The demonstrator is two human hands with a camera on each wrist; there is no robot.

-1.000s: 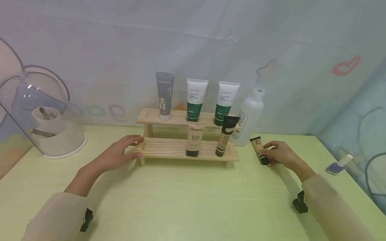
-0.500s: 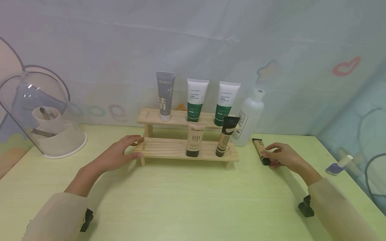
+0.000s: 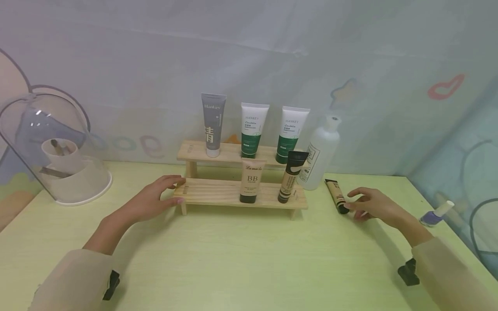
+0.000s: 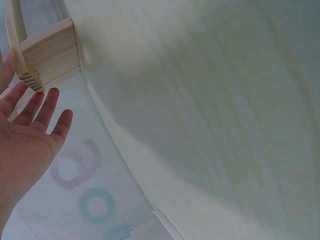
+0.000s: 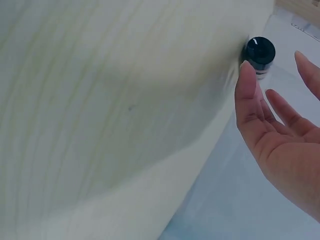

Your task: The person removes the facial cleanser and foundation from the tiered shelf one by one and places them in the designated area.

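Steadying the wooden rack (image 3: 233, 192) with my flat left hand (image 3: 149, 201), my open right hand (image 3: 371, 206) must next pinch the tan tube (image 3: 336, 195).

left grip (image 3: 149, 201) open-fingered, right grip (image 3: 373, 206) relaxed

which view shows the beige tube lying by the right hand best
The head view: the whole beige tube lies flat on the table, black cap toward the right hand. The right wrist view shows only its black cap end. The left wrist view misses it.

Lying tube (image 3: 335, 195) right of rack (image 3: 218, 190), before bottle (image 3: 320, 152)
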